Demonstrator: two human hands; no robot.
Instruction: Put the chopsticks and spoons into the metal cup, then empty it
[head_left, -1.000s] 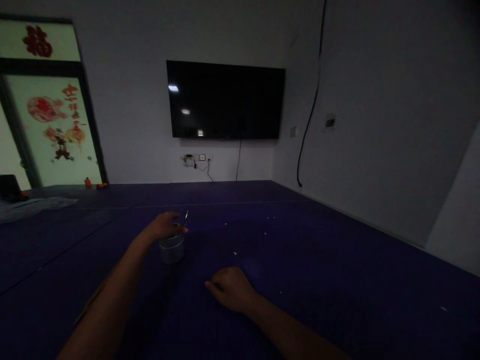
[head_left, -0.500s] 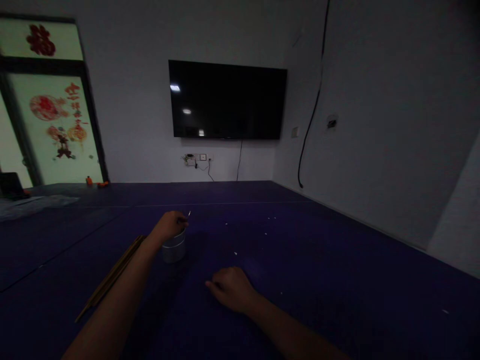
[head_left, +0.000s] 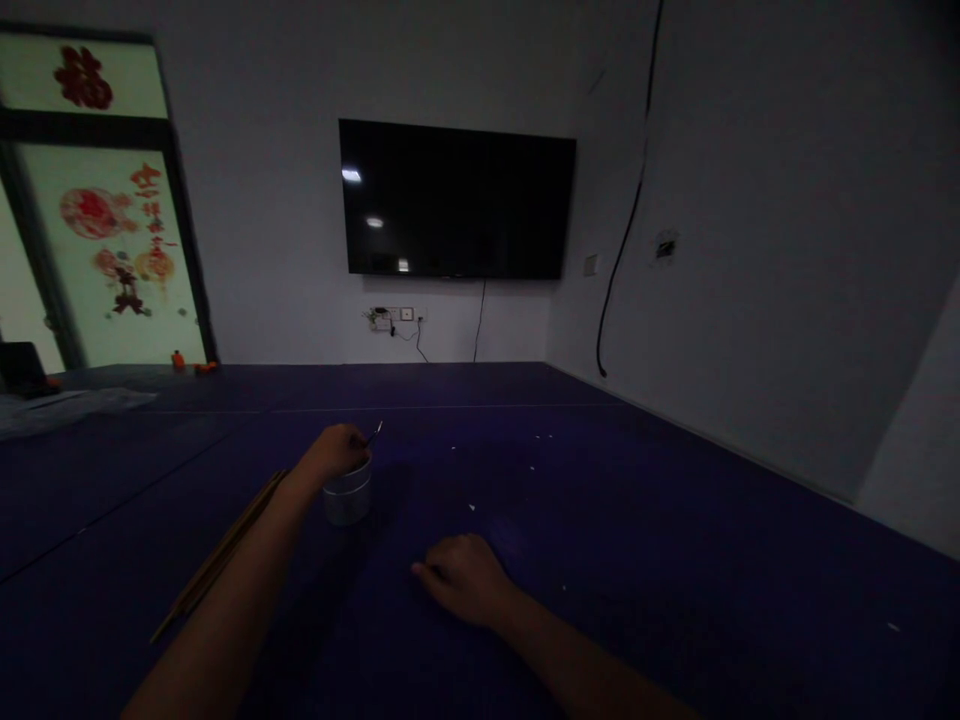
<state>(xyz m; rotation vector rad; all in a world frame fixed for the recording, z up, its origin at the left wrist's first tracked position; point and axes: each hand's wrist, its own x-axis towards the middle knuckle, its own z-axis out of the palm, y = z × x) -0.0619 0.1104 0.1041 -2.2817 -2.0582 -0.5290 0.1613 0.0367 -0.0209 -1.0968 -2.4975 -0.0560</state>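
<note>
Brown sticks (head_left: pixel 217 560) lie outside the grey cup (head_left: pixel 347 506); the left hand (head_left: pixel 332 455) is at its mouth, I can't tell if gripping the slender piece (head_left: pixel 376 432), and the right hand's (head_left: pixel 466 580) fingers curl closed.

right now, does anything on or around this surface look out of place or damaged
A few white scraps lie scattered on the purple surface, like litter. A black cable hangs down the right wall, its lower end seemingly unplugged, and the wall box beside it looks rough and uncovered.

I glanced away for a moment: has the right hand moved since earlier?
No: the right hand rests at the same spot, just nearer the camera than the white scrap.
</note>
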